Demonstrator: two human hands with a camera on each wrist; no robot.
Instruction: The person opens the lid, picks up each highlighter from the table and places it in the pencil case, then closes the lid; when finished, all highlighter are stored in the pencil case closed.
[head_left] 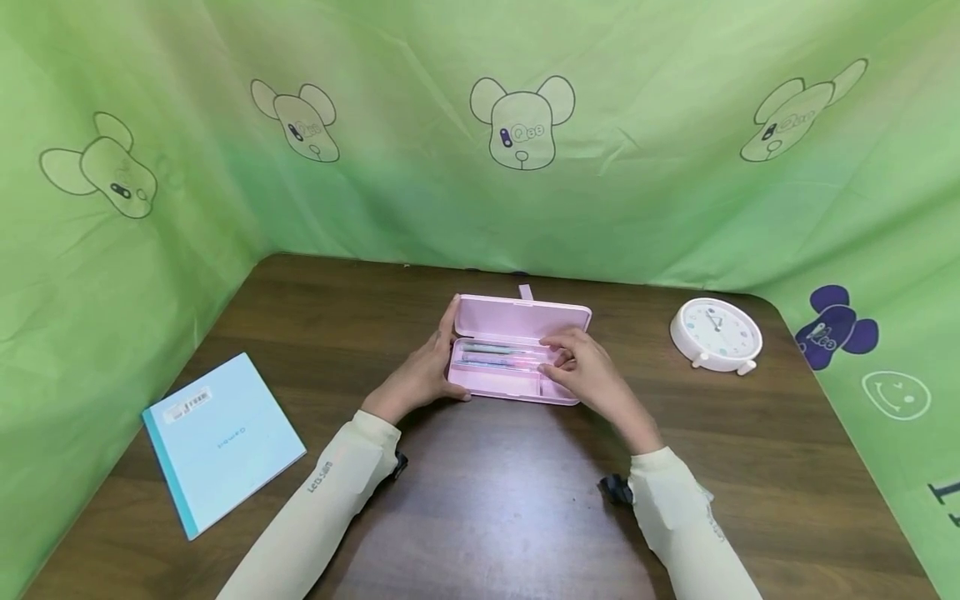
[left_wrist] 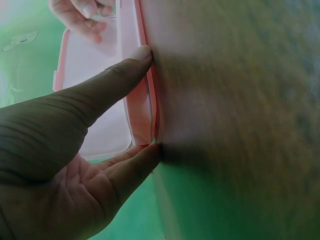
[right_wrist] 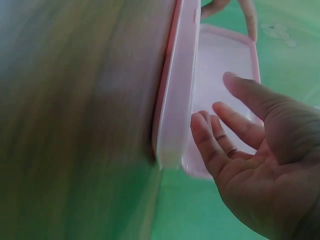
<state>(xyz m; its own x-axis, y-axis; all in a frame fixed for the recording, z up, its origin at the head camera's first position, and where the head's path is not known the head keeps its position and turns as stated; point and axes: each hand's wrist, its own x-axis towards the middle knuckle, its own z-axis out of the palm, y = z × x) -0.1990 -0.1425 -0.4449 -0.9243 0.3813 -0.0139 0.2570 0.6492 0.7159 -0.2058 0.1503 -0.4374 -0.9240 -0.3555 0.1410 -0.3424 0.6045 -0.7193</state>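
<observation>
A pink pencil case lies on the table with its lid raised at the back. Several slim pens lie inside, in the rear part of the tray. My left hand holds the case's left end; in the left wrist view its thumb presses the front wall while the fingers reach round the end. Over the right part of the tray hovers my right hand. In the right wrist view its fingers are loosely bent and apart from the thumb, with nothing visible between them.
A light blue notebook lies on the left of the brown wooden table. To the right is a white round clock, lying face up. A green patterned cloth hangs behind the table and along its sides.
</observation>
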